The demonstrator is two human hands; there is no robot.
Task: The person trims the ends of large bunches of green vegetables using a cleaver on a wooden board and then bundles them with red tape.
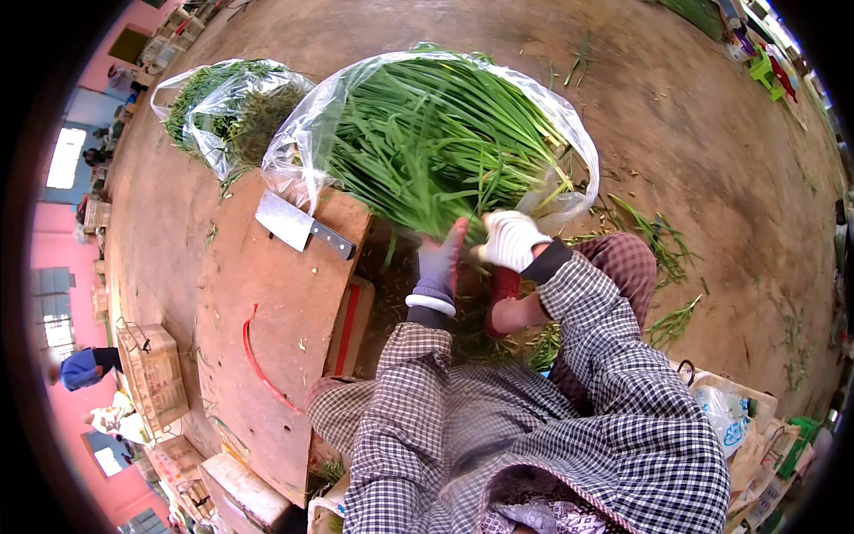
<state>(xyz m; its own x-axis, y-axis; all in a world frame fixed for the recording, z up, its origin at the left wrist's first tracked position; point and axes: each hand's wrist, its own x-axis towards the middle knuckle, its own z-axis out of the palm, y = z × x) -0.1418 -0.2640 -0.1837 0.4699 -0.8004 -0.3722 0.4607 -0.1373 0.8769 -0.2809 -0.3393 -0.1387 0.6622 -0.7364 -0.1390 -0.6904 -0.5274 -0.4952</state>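
A big clear plastic bag [583, 147] lies open in front of me, full of long, flat-leaved garlic chives [436, 116] with pale stem ends toward the right. At its near edge my left hand [436, 267], in a greyish-purple glove, closes round a small bunch of garlic chives [422, 200], blurred by motion. Close beside it, my right hand [513, 240] in a white striped glove is closed at the lower end of the same bunch; its fingertips are partly hidden. A cleaver [289, 222] with a black handle rests on the brown wooden board [258, 329], left of my hands.
A red strap [258, 360] lies on the board. Beyond it stands a second clear bag of darker greens [209, 111]. Loose leaves [663, 240] litter the floor at the right. A wicker basket [153, 369] stands at far left, and a crate [738, 400] at lower right.
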